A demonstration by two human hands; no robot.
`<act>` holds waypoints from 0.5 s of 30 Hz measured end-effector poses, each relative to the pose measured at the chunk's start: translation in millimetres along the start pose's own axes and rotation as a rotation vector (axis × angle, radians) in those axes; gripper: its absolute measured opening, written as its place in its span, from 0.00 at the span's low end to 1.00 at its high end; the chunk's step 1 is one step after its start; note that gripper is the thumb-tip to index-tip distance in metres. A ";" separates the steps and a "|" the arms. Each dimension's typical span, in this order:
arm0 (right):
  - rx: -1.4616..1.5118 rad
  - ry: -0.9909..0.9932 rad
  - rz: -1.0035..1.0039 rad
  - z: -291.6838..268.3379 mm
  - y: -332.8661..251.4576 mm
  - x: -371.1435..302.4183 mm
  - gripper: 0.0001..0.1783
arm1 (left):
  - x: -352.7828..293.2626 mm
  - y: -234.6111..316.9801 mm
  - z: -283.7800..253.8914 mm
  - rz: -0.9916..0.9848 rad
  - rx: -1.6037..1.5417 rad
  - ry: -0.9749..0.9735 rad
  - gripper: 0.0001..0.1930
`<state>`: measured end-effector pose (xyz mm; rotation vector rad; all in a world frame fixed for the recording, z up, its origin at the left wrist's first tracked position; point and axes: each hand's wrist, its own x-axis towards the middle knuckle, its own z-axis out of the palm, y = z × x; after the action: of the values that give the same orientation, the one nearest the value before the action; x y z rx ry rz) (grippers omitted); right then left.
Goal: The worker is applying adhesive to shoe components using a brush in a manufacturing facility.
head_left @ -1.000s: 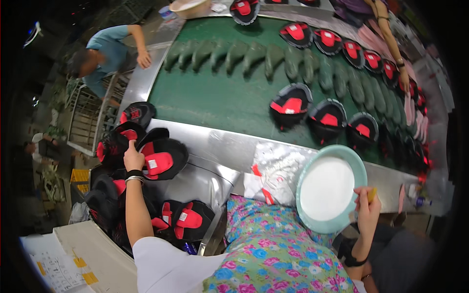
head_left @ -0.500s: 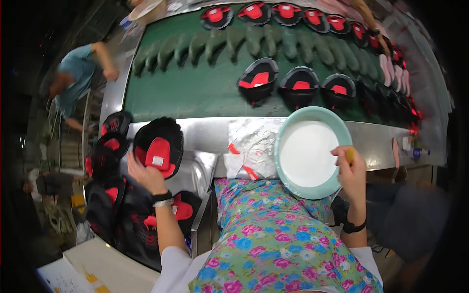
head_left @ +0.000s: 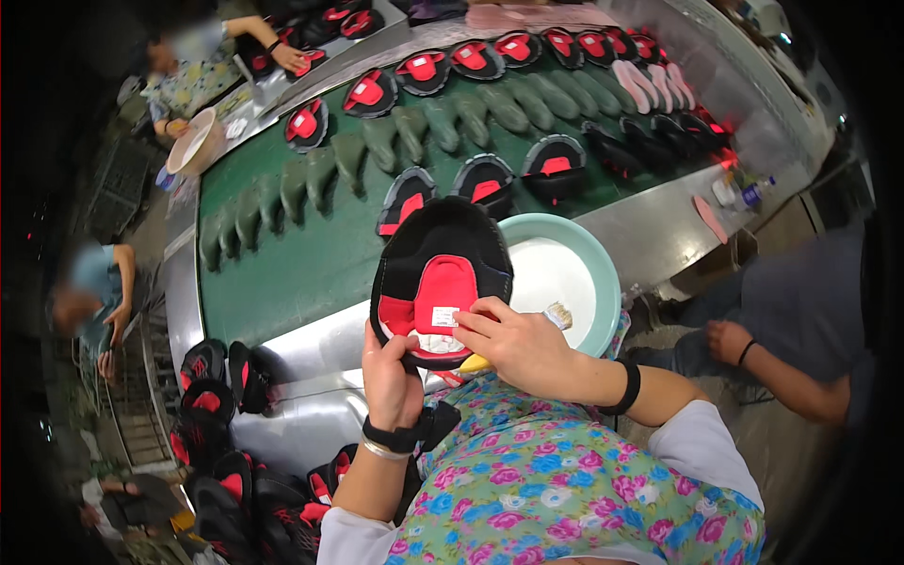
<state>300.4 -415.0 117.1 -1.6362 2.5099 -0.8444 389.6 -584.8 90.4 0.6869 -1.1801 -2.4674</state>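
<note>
A green conveyor belt [head_left: 282,273] runs across the workroom behind a metal desk [head_left: 640,231], with green foot-shaped forms [head_left: 377,146] lined up along its middle. From my end of the feed, I have a black and red shoe upper [head_left: 446,282] raised over the near edge of the desk, overlapping the left side of a pale green bowl [head_left: 610,297] of white paste [head_left: 576,278]. My left hand [head_left: 391,377] is clamped on the upper's lower left edge, thumb inside; my right hand [head_left: 527,350] is closed around a yellow-handled brush [head_left: 559,315], its fingertips against the red lining and its bristles pointing back toward the bowl. As for progress, a nearer row of uppers [head_left: 485,184] stands on the belt with pale rims, and I would count those as done. The held upper's rim looks mostly dark, so I judge it not yet coated, though the fingers crowd its lower end and I can't tell whether the white patch [head_left: 435,342] there is paste or fabric. The pile of uppers [head_left: 221,504] at lower left looks like the work left, with a few more [head_left: 205,400] on the metal just beyond it.
</note>
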 end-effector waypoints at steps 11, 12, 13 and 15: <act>0.437 -0.132 0.003 -6.9 0.2 -12.9 0.15 | -16.3 -17.3 -78.2 -0.044 0.405 -0.297 0.35; 0.438 -0.174 -0.022 -4.6 -0.7 -15.3 0.16 | -18.7 -23.3 -87.5 0.000 0.556 -0.226 0.32; 0.430 -0.236 -0.024 -2.7 -0.2 -18.7 0.18 | -20.6 -28.7 -95.8 -0.023 0.579 -0.236 0.29; 0.485 -0.218 -0.029 -2.9 8.6 -27.8 0.17 | -27.0 -38.2 -107.9 0.327 0.831 -0.240 0.21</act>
<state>304.7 -387.4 108.4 -1.5032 1.9438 -1.1003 468.2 -617.4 9.3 0.3304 -2.2372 -1.7668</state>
